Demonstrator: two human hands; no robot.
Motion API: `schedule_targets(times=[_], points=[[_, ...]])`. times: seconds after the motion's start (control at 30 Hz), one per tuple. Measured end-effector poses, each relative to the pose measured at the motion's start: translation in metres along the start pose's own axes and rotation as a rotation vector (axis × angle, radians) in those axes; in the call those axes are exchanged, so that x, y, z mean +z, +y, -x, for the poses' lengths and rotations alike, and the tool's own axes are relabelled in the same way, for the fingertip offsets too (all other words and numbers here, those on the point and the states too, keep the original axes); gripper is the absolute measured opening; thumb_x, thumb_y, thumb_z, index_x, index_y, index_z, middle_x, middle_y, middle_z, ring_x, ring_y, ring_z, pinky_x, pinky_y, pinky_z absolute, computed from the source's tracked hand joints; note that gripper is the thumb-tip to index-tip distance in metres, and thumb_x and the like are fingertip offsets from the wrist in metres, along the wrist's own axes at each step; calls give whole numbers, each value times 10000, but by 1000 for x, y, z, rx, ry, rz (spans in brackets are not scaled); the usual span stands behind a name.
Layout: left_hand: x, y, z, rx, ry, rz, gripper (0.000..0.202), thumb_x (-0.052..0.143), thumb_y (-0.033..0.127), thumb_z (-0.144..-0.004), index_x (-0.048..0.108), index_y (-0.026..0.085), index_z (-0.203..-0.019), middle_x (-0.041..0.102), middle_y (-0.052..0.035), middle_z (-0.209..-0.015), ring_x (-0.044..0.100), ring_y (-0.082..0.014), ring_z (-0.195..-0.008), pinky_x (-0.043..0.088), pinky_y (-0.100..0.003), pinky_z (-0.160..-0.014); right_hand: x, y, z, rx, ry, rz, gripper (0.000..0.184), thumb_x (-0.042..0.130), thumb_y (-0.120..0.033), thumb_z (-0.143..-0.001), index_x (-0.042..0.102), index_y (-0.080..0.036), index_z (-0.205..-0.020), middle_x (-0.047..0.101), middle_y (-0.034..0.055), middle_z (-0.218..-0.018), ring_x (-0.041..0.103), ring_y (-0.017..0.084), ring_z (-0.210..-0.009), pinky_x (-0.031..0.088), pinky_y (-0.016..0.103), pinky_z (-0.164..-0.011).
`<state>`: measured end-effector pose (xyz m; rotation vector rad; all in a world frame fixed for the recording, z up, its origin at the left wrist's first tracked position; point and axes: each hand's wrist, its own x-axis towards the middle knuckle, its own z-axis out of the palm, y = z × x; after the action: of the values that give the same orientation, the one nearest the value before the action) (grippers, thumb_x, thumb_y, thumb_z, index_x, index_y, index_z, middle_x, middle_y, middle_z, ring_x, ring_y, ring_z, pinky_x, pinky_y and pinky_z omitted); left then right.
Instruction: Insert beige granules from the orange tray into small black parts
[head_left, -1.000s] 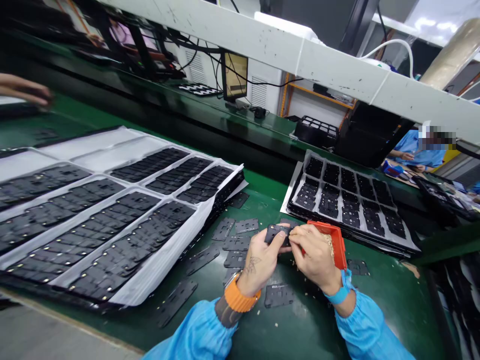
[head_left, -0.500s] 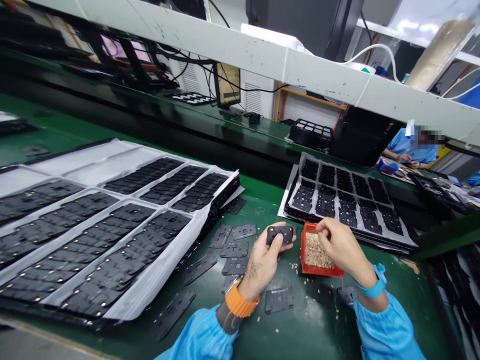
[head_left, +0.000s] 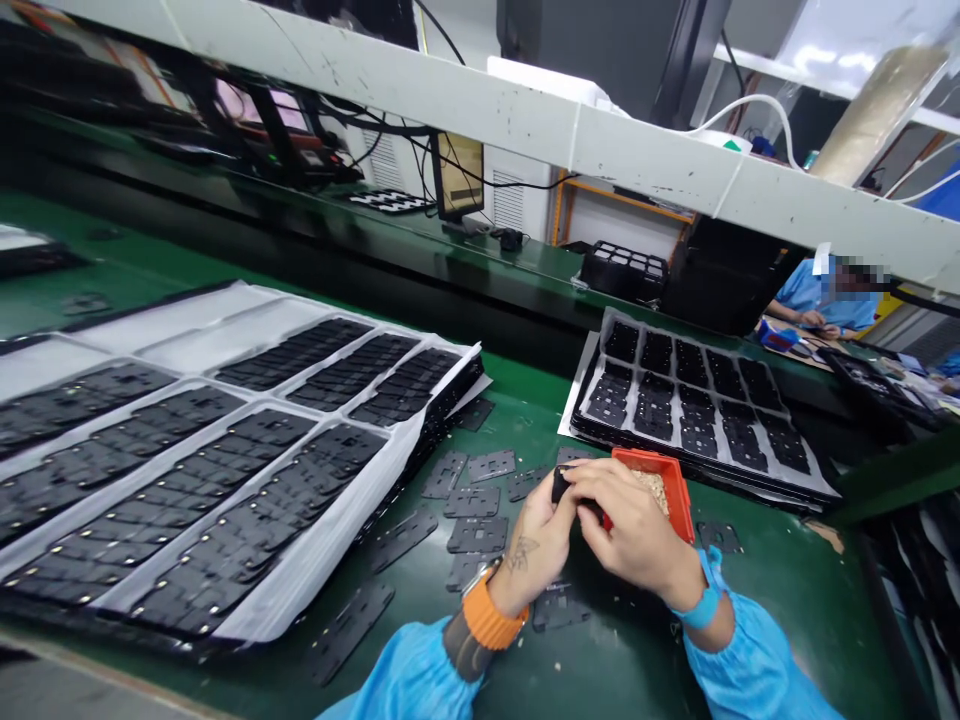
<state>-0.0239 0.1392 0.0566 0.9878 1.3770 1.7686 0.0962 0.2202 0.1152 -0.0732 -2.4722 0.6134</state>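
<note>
Near the middle of the bench, my left hand (head_left: 536, 550) is closed on a small black plastic plate (head_left: 560, 484), most of it hidden by fingers. My right hand (head_left: 637, 525) reaches across from the right, its curled fingers pressed to the plate; whether a small piece is in them cannot be made out. Partly behind my right hand stands a red bin (head_left: 682, 503) with small pale pieces (head_left: 654, 487) in it. Several similar black plates (head_left: 472, 502) lie loose on the green bench, left of and below my hands.
A large stack of white-lined trays (head_left: 274, 595) with rows of black plates fills the left. Another tray stack (head_left: 576, 398) stands behind the red bin. A metal beam (head_left: 525, 115) crosses above the bench. A co-worker in blue (head_left: 806, 290) sits at far right.
My right hand has moved left from above the red bin onto the plate in my left hand. The plate has turned and is now mostly covered. The bin sits slightly farther right.
</note>
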Motion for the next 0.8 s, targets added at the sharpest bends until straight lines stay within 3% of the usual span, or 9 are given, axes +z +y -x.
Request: schedule_targets(times=[0.13,0.33,0.53,0.67,0.8], points=[[-1,-1,2,-29,7,-28,271,526,303,-966,648,143,-1147,705,-105,-1164,648,-244,-1080,499,-342,-962,6,3,1,6,-74,25,334,461,-27,-906,573,-182,-1180,619,113,-1289,516,275,-1262,479,497,-1083],[-2,-2,2,-69,-8,-78,292,505,330,-964,642,145,-1145,705,-101,-1136,638,-253,-1074,479,-350,-962,13,6,3,-6,-32,80,373,462,-29,-911,550,-158,-1250,617,141,-1259,529,268,-1230,499,478,-1075],[-9,-12,2,-124,-54,-226,343,532,416,-936,638,156,-1132,716,-85,-1073,646,-275,-1013,491,-338,-874,13,10,7,5,-110,193,289,498,-99,-945,554,-126,-1227,642,139,-1204,537,242,-1151,519,410,-1051],[-11,-18,2,-134,-84,-220,332,559,421,-926,654,158,-1105,730,-59,-992,652,-257,-899,496,-320,-834,11,12,9,21,-150,232,209,504,-138,-974,560,-125,-1174,647,120,-1181,537,226,-1134,507,364,-1056],[-10,-12,2,-133,-109,-198,300,567,401,-915,667,151,-1049,733,-54,-933,651,-269,-930,494,-307,-808,11,12,11,26,-150,224,151,503,-150,-992,578,-138,-1122,664,104,-1127,550,214,-1096,519,347,-1028]])
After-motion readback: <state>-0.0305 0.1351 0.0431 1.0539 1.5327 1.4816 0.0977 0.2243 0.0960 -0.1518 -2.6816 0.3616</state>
